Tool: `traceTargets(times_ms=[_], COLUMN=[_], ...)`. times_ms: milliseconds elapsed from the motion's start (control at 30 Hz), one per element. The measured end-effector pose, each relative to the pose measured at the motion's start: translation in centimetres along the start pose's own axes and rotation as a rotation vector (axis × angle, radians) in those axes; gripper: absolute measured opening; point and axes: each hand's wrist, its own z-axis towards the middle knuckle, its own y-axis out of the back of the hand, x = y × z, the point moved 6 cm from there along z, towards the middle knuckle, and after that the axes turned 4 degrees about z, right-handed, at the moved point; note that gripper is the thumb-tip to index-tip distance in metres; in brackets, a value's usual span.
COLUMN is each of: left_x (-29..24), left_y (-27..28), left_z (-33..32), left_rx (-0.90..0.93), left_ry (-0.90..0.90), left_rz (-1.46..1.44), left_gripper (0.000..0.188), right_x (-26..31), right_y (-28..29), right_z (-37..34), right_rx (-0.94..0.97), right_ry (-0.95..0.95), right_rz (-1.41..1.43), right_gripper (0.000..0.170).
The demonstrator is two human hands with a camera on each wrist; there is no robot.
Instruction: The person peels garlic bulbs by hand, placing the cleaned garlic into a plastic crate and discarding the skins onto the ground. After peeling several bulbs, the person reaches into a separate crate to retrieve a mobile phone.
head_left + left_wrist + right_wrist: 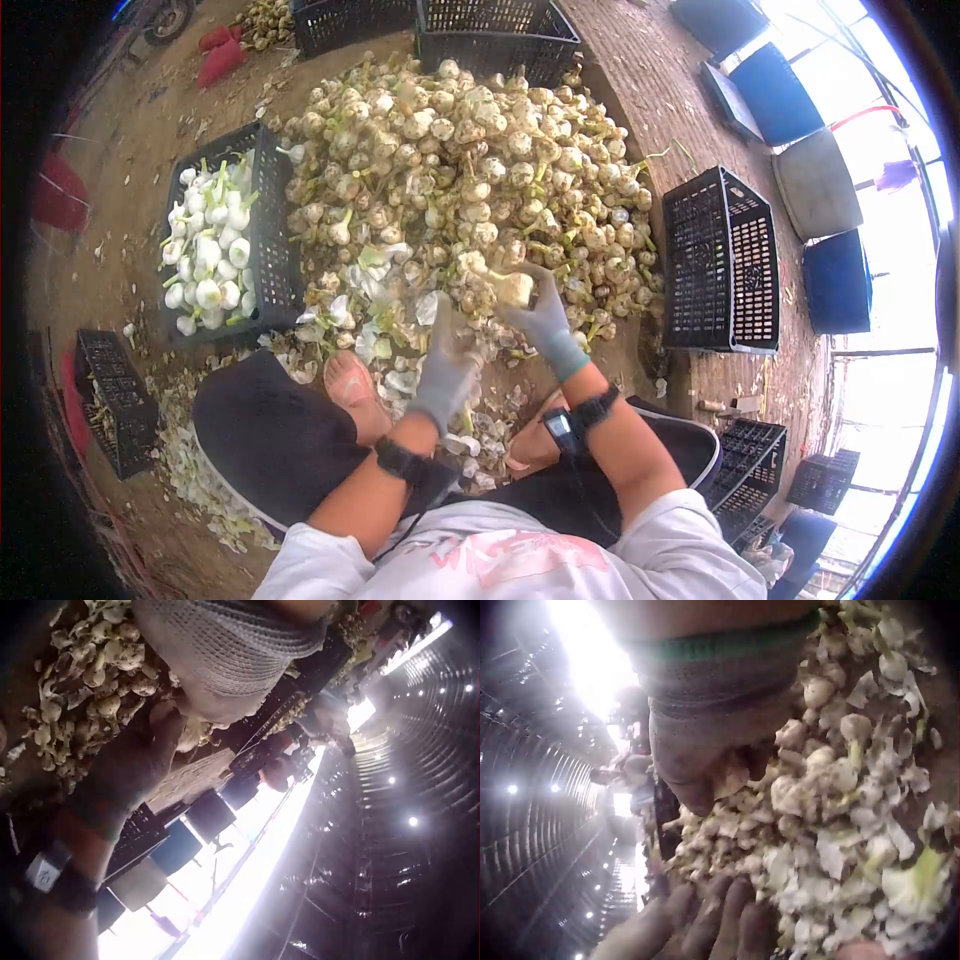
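Both hands wear pale knit gloves over a large heap of unpeeled garlic bulbs (450,150). Between the thumb and fingers of my right hand (545,318) is a garlic bulb (514,290), its stalk end toward the heap. In the right wrist view, part of this garlic bulb (731,780) shows under the curled fingers. My left hand (445,370) is just left of it, fingers extended upward and away from the bulb. The right wrist view shows the left hand's fingers (727,919) apart from the held garlic. Loose white skins (375,270) lie by the left hand.
On the left stands a black crate (270,220) filled with cleaned white garlic (210,250). Another black crate (722,262) stands right of the heap, and one more (495,45) behind it. Bare feet in sandals (352,385) flank the scattered skins.
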Motion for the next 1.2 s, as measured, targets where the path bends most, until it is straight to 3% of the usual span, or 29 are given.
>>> traceTargets(times_ms=[33,67,100,133,167,233,333,367,400,467,600,733,867,933,967,1000,1033,1067,1133,1200], left_x=[-1.0,-2.0,-0.2,-0.5,-0.6,-0.5,-2.1,-1.8,-1.7,-2.2,-2.9,-3.6,-4.8,-5.7,-5.0,-5.0,-4.9,-4.3,-4.7,-5.1], left_y=[0.4,0.8,0.2,0.2,0.0,-0.8,-2.2,-2.8,-3.0,-3.3,-3.3,-2.7,-2.9,-2.5,-2.6,-2.4,-2.2,-2.2,-2.6,-2.9], left_z=[0.1,0.2,1.3,0.9,0.3,-0.4,-3.1,-3.6,-4.0,-4.8,-6.3,-6.6,-7.7,-8.2,-8.0,-7.9,-8.1,-8.3,-9.0,-9.3], left_rx=[-0.031,-0.06,0.107,0.114,0.137,0.184,0.211,0.258,0.265,0.336,0.344,0.338,0.34,0.245,0.246,0.14,0.033,0.037,0.066,0.067], left_ry=[-0.069,-0.142,-0.09,-0.092,-0.033,0.006,0.07,0.113,0.111,0.005,-0.009,-0.171,-0.243,-0.399,-0.4,-0.516,-0.63,-0.632,-0.643,-0.732], left_rz=[0.069,0.137,-0.192,-0.192,-0.249,-0.329,-0.51,-0.612,-0.606,-0.465,-0.357,-0.243,-0.213,0.126,0.127,0.21,0.293,0.293,0.388,0.349], left_gripper=[0.068,0.066,0.051,0.051,0.043,0.027,0.024,0.026,0.026,0.032,0.039,0.055,0.058,0.051,0.051,0.045,0.039,0.039,0.033,0.031], right_x=[0.6,2.5,5.4,7.5,7.8,7.1,8.2,10.4,10.6,11.5,11.7,11.8,12.6,12.0,10.1,9.1,8.3,8.5,7.4,7.1], right_y=[0.1,-0.6,-0.9,-1.1,-1.1,-0.3,0.5,0.6,0.8,0.4,0.4,0.2,0.9,1.0,1.5,1.5,1.5,1.9,-0.1,-0.5], right_z=[-1.6,-3.7,-5.5,-7.1,-8.4,-10.7,-13.3,-14.4,-15.0,-16.7,-18.3,-18.6,-18.8,-18.7,-17.8,-17.2,-16.9,-17.0,-17.5,-17.1], right_rx=[0.058,0.117,0.153,0.187,0.179,0.062,-0.026,-0.091,-0.1,-0.148,-0.22,-0.198,-0.269,-0.246,-0.188,-0.127,-0.054,-0.058,0.236,0.263], right_ry=[0.001,0.07,0.15,0.232,0.236,0.067,0.175,0.461,0.464,0.634,0.685,0.729,0.659,0.639,0.495,0.344,0.16,0.162,-0.286,-0.301], right_rz=[-0.111,-0.045,-0.095,-0.146,-0.15,0.12,-0.062,-0.344,-0.342,-0.616,-0.641,-0.675,-0.497,-0.488,-0.159,0.165,0.332,0.332,1.186,1.071], right_gripper=[0.075,0.077,0.078,0.08,0.08,0.081,0.08,0.076,0.076,0.073,0.067,0.068,0.064,0.066,0.069,0.072,0.061,0.061,0.051,0.05])
